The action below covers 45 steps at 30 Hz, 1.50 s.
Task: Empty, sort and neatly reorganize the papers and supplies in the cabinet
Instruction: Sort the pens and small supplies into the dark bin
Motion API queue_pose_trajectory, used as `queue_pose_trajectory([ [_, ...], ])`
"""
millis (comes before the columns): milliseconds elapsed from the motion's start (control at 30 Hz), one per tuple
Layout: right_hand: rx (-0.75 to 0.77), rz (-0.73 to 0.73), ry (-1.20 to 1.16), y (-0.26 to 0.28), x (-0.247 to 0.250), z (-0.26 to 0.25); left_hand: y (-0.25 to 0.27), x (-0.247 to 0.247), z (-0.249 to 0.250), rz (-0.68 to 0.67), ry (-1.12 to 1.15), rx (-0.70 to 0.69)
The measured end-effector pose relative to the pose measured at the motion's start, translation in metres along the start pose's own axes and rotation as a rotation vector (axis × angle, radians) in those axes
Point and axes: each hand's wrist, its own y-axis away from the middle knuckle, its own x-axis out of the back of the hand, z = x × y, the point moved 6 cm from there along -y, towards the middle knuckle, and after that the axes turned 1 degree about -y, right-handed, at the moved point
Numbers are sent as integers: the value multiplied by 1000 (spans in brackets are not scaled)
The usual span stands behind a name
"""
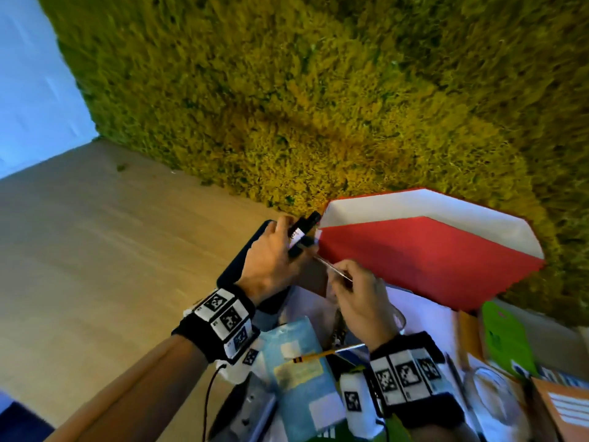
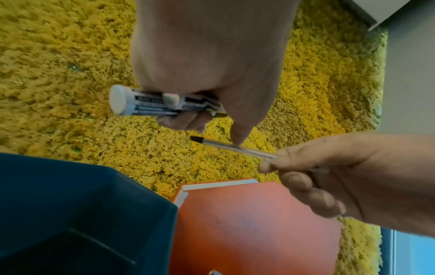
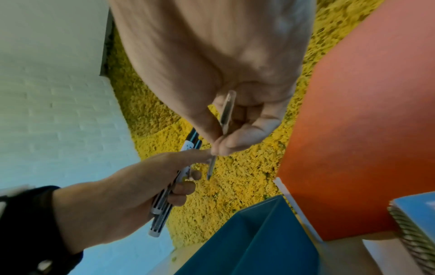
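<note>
— Left hand (image 1: 271, 263)?
— Curled round a bundle of markers (image 2: 150, 103), black caps up in the head view, white ends seen from the left wrist. Index finger (image 2: 240, 134) stretched out, tip touching a clear pen (image 2: 235, 148).

— Right hand (image 1: 360, 301)?
— Pinching that pen between thumb and fingers (image 3: 235, 141), tip pointing down past the left index finger. Both grips clenched on something, then: markers left, pen right.

— Where, exactly?
— Raised above the worktop (image 1: 79, 250), just in front of a yellow-green moss wall (image 1: 318, 90). Dark blue bin (image 2: 70, 214) directly under the left hand. Red folder (image 1: 430, 250) with a white inner edge just right of the hands, leaning against the moss.

— Anything nearer?
— Blurred clutter below the wrists: a blue spiral notebook (image 3: 416, 214), a pencil (image 1: 315, 355), loose white sheets (image 1: 427, 317), a green item (image 1: 506, 339), an orange envelope (image 1: 564, 406) at the far right. Marked bands on both wrists. White brick wall (image 3: 47, 111) on the left.
</note>
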Motion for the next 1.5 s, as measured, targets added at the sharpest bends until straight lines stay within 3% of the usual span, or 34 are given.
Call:
queue_pose_trajectory([
  [133, 23, -125, -63, -27, -28, -15, -3, 1, -21, -70, -24, -135],
  [267, -298, -181, -642, -51, -54, -16, -10, -5, -55, -227, 67, 70],
  [333, -363, -168, -727, -60, -66, -18, -12, -11, -62, -329, 109, 112],
  [500, -327, -175, -464, -87, -103, -15, -19, -18, -74, -495, 84, 74],
  [667, -389, -205, -241, -104, -140, 11, -24, -26, -84, -612, 171, 65],
  [733, -407, -193, -135, -104, -146, 22, -26, -27, -96, -609, 126, 56],
  [800, -410, -191, -45, -103, -146, 27, -34, -19, -106, -508, 102, 67],
  [900, -322, -188, 65, -99, -143, 17, -47, -2, -119, -259, 9, 68],
  [967, -250, -250, 154, -94, -146, 5, -45, -8, -129, -297, -122, 119],
  [1067, -151, -427, 493, -85, -154, -8, -31, -28, -144, -470, -257, 184],
  [1233, -59, -419, 883, -72, -169, -8, -23, -31, -144, -450, -271, 166],
  [1333, 37, -335, 925, -69, -171, -15, -21, -32, -146, -432, -309, 165],
  [1500, 366, -652, 899, -59, -187, -20, -20, -35, -146, -399, -394, 122],
])
